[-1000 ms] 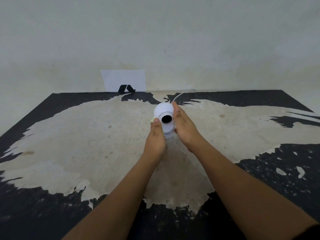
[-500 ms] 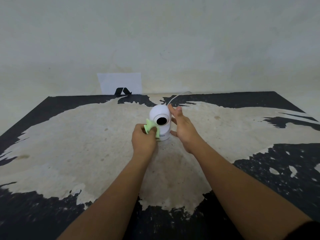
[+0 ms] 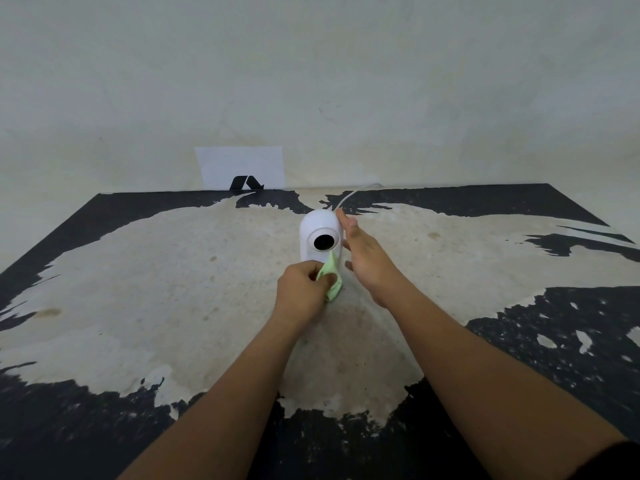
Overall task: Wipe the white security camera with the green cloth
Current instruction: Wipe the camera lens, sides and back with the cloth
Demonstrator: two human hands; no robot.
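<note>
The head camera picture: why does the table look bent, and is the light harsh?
Head view: the wide lens bows the table edges and stretches the forearms; light is soft and even, with only faint shadows under the hands; the white camera stays sharp, without glare.

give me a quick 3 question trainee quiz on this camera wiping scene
1. Which hand grips the green cloth?
2. True or false: the right hand lies flat on the table, away from the security camera.
3. The cloth touches the camera: A) on top B) below the lens C) behind.

Key: 1. left. 2. false, it steadies the camera's side, fingers extended. 3. B.
</note>
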